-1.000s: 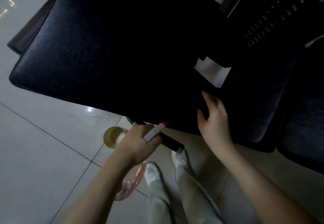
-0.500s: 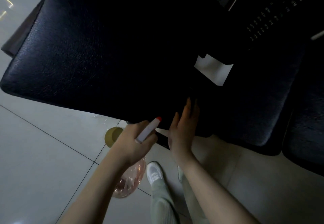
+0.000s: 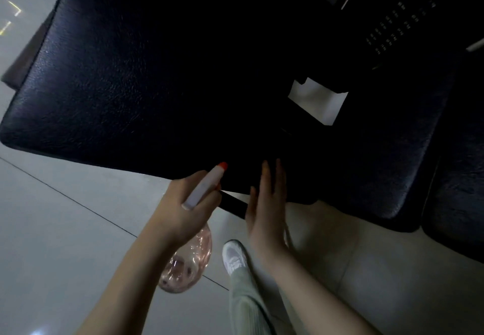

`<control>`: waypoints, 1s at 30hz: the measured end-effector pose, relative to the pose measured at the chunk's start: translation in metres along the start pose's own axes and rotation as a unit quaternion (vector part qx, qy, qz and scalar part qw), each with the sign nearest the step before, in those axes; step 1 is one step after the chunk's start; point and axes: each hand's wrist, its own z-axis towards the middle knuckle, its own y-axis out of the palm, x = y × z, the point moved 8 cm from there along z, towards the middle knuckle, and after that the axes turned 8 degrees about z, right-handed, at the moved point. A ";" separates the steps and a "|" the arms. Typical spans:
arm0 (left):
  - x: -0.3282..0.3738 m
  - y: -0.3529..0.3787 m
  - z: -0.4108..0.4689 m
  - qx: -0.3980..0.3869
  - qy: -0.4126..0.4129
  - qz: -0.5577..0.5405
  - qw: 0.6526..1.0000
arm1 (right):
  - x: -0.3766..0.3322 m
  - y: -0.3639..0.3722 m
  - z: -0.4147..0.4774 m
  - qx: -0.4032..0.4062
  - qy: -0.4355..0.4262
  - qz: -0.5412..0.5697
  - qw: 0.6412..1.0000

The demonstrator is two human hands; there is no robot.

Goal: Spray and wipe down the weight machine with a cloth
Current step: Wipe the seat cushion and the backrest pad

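The weight machine's big black padded seat (image 3: 125, 72) fills the upper left. My left hand (image 3: 180, 214) grips a spray bottle by its white head (image 3: 203, 190), whose orange nozzle points at the pad's front edge. Its clear pink body (image 3: 186, 264) hangs below my wrist. My right hand (image 3: 264, 209) lies with straight fingers against the dark front edge of the pad, just right of the nozzle. No cloth can be made out in the dark under that hand.
A second black pad (image 3: 392, 156) sits to the right, and another dark cushion (image 3: 461, 198) lies at the far right. The weight stack with its pin holes (image 3: 403, 20) is at the top right. My white shoe (image 3: 234, 256) stands on the pale tiled floor (image 3: 65, 230).
My right hand slid left along the pad's front edge, ending beside the spray nozzle with its fingers straightened. My left hand rose slightly with the bottle and now covers the round yellowish thing on the floor.
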 end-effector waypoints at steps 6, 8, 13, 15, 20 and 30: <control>0.010 -0.007 -0.001 -0.002 0.009 0.002 1.000 | -0.004 0.004 0.009 -0.103 -0.119 -0.067 0.985; 0.014 -0.010 0.002 -0.006 0.002 0.002 1.000 | 0.018 -0.014 0.010 -0.089 -0.086 -0.070 0.990; 0.025 -0.014 0.009 -0.025 -0.047 0.024 0.998 | 0.024 -0.029 0.030 -0.055 0.016 -0.007 0.998; 0.032 -0.015 0.012 -0.027 -0.058 0.032 0.997 | 0.018 -0.029 0.034 -0.051 0.024 0.005 0.998; 0.047 -0.027 0.028 0.005 -0.095 0.065 0.993 | 0.020 -0.030 0.032 -0.079 0.016 0.019 0.997; 0.064 -0.051 0.054 0.049 -0.050 0.084 0.994 | 0.030 -0.025 0.030 -0.065 0.022 -0.022 0.997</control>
